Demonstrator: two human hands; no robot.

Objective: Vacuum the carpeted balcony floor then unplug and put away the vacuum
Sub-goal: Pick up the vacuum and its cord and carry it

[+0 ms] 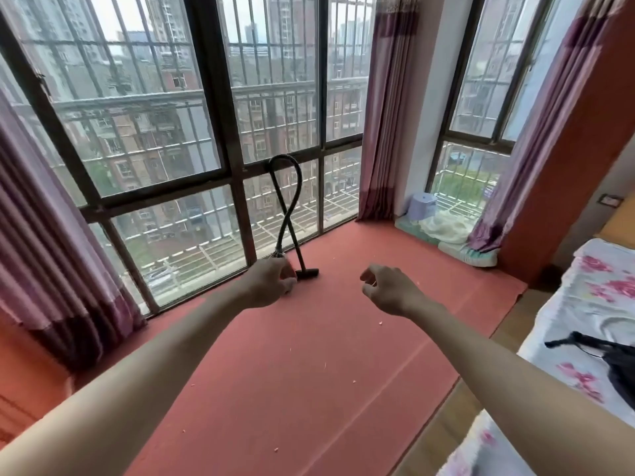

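Red carpet (292, 355) runs to barred windows, crumbs on it. Left hand (271, 283) grips vacuum hose (285, 201) w/ curled fingers — hose loops up, nozzle (307, 274) flat on carpet, prob. for suction. Right hand (388, 290) loose, empty — balancing.

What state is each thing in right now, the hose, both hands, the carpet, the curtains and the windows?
Vacuum hose: looped upright, crossing itself, nozzle on the carpet.
Left hand: grips the hose's near end.
Right hand: loosely curled, holding nothing.
Red carpet: flat, dotted with small crumbs.
Curtains: drawn aside.
Windows: appear closed.
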